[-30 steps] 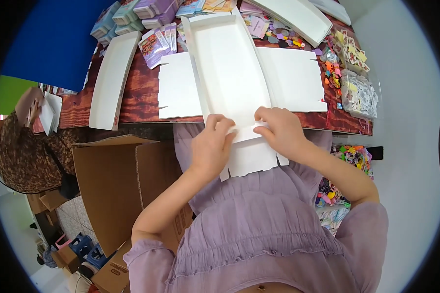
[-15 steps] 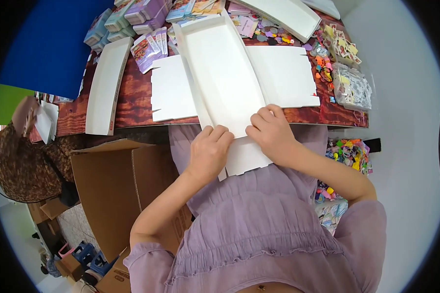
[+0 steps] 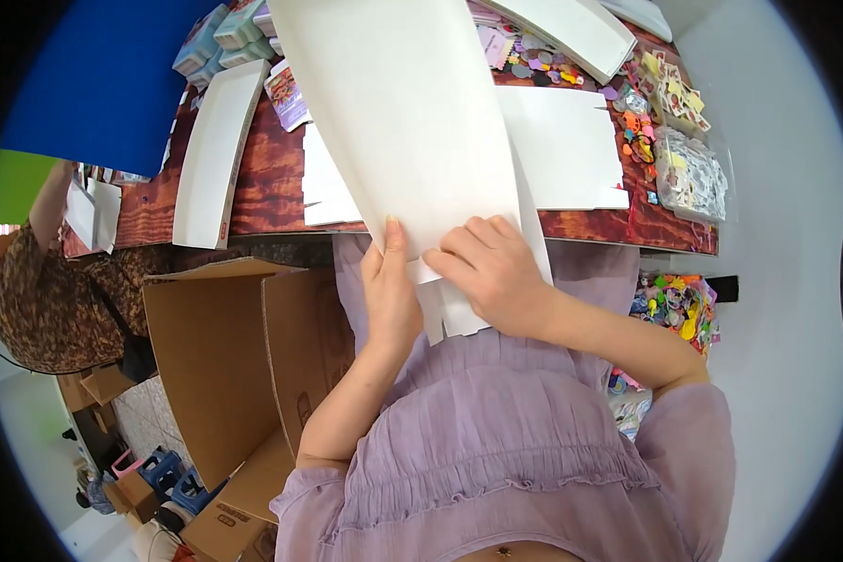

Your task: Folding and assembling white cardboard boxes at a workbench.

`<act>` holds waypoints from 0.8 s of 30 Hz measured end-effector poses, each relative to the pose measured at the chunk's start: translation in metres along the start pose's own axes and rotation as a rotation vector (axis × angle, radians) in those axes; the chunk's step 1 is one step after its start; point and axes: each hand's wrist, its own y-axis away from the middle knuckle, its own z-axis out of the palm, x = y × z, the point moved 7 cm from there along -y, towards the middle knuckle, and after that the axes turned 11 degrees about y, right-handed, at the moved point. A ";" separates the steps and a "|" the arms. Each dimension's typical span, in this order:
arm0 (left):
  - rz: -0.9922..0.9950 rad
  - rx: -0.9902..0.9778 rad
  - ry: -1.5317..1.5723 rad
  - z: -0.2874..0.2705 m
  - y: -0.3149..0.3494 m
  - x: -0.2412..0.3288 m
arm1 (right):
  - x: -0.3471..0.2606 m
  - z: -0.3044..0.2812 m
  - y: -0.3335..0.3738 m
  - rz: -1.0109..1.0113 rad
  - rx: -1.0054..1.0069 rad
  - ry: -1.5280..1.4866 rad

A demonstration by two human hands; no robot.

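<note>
A long white cardboard box tray (image 3: pixel 407 122) is tilted up in front of me, its far end raised beyond the top of the picture. My left hand (image 3: pixel 391 295) grips its near left corner, thumb on the inner side and the other fingers mostly hidden. Across the near end lies my right hand (image 3: pixel 496 276), its fingers curled and pressed on the folded edge. A notched end flap (image 3: pixel 454 314) hangs below the hands toward my lap. Behind the tray, a flat white cardboard blank (image 3: pixel 567 145) lies on the table, partly covered.
Another white tray (image 3: pixel 217 155) stands on the red-brown table (image 3: pixel 276 178) to the left. Stacked trays (image 3: pixel 576 33), small colourful pieces (image 3: pixel 639 136) and a clear container (image 3: pixel 691 173) are at the right. A large open cardboard carton (image 3: pixel 211 351) stands below; another person's arm (image 3: pixel 49 201) shows far left.
The tray's far end has risen toward me. My left hand has shifted from the near edge to a thumb grip on the corner, and my right hand has moved left along the end.
</note>
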 end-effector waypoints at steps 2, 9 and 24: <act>0.050 -0.009 -0.005 0.001 -0.003 0.000 | 0.006 0.012 -0.001 0.117 -0.063 -0.137; 0.166 -0.017 -0.069 0.010 -0.009 -0.001 | 0.011 0.012 -0.013 0.092 -0.282 -0.104; 0.217 0.057 -0.065 0.009 -0.025 0.012 | 0.039 0.002 -0.010 0.025 -0.291 0.140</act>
